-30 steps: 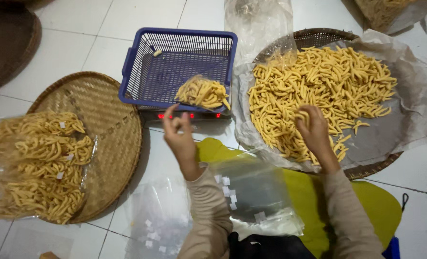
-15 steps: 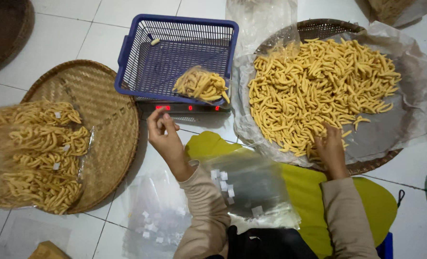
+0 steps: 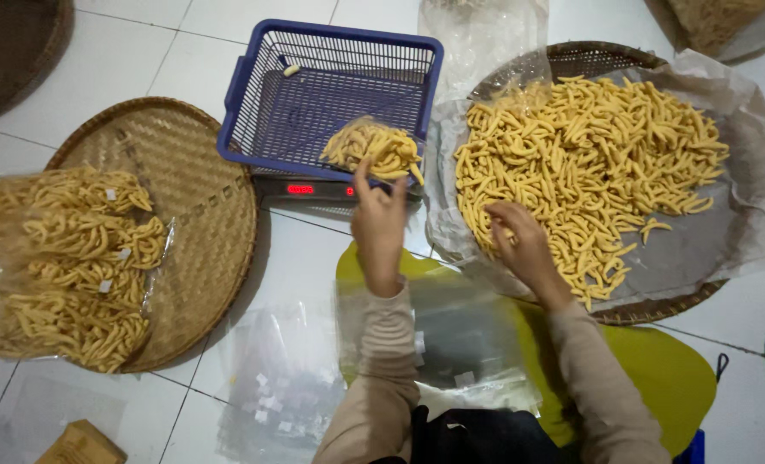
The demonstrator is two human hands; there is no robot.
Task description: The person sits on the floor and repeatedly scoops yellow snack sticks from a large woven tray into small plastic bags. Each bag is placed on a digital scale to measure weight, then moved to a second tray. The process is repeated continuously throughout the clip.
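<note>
Yellow snack bag at left hand, right hand on loose sticks

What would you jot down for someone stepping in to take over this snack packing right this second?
Left hand: fingers raised at the open plastic bag of snack sticks, which sits in the blue basket on the scale.
Right hand: resting in the loose pile of snack sticks on the paper-lined woven tray; whether it holds any is hidden.
Done: several filled bags lie on the round woven tray at the left.
Left: the large loose pile is unbagged; empty bags lie near the knees.
</note>
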